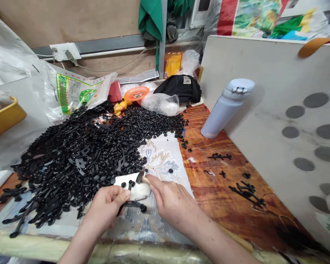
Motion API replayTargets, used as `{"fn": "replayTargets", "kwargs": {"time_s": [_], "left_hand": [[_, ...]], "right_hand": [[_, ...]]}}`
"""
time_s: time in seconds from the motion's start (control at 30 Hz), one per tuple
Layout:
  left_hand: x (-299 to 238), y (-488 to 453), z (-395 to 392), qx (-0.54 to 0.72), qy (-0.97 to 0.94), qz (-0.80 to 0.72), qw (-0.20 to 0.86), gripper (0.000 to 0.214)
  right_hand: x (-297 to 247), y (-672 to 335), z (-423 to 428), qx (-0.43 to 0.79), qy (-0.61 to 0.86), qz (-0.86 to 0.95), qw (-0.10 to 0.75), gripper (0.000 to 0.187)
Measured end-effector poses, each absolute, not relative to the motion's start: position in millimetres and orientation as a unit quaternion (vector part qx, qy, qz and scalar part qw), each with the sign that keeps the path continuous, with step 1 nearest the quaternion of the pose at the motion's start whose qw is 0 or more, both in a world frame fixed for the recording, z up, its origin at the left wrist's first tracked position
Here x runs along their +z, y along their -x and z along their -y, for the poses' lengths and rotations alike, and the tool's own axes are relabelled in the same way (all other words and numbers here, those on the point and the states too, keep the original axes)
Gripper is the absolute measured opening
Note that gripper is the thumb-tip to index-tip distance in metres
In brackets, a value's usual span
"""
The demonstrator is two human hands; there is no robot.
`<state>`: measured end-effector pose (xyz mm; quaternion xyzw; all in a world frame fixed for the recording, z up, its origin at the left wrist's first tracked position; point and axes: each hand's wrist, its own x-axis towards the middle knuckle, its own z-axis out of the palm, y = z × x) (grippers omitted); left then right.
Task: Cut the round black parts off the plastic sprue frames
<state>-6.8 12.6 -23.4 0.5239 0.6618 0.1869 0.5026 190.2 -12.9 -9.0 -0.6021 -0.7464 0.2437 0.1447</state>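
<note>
A cluttered wood-grain bench (pixel 222 198) runs up to a brown wall, with a pale patterned cloth (pixel 162 157) spread over its middle. From nine to twelve o'clock a big pile of black plastic parts (pixel 79 154) covers the cloth.

At six o'clock, close to the near edge, the left hand (pixel 104 209) is curled shut, thumb and fingers pinching a black strap piece (pixel 134 206) that sticks out to its right. The strap piece lies against the lower edge of a white block (pixel 143 191) set between the two hands. The right hand (pixel 170 200) is closed in a pinch on a small tool (pixel 140 176). Its dark tip rests on the block's top, beside a few black studs.

At three o'clock several loose black pieces (pixel 246 190) lie on bare wood. At one o'clock a pale blue flask (pixel 225 108) leans against a grey board (pixel 264 110). At twelve o'clock sit a black bag (pixel 181 88) and an orange lid (pixel 136 93).
</note>
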Motion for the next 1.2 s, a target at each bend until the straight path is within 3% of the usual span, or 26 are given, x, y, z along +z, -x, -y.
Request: {"fn": "replayTargets", "kwargs": {"time_s": [0.37, 1.2], "left_hand": [[-11.2, -0.1, -4.0, 0.252, -0.476, -0.65, 0.536, 0.044], [-22.4, 2.6, -7.4, 0.197, -0.501, -0.668, 0.514, 0.044]], "right_hand": [[-9.9, -191.1, 13.9, 0.238, 0.604, 0.748, 0.143, 0.032], [-12.9, -192.5, 12.4, 0.258, 0.597, 0.745, 0.149, 0.035]]}}
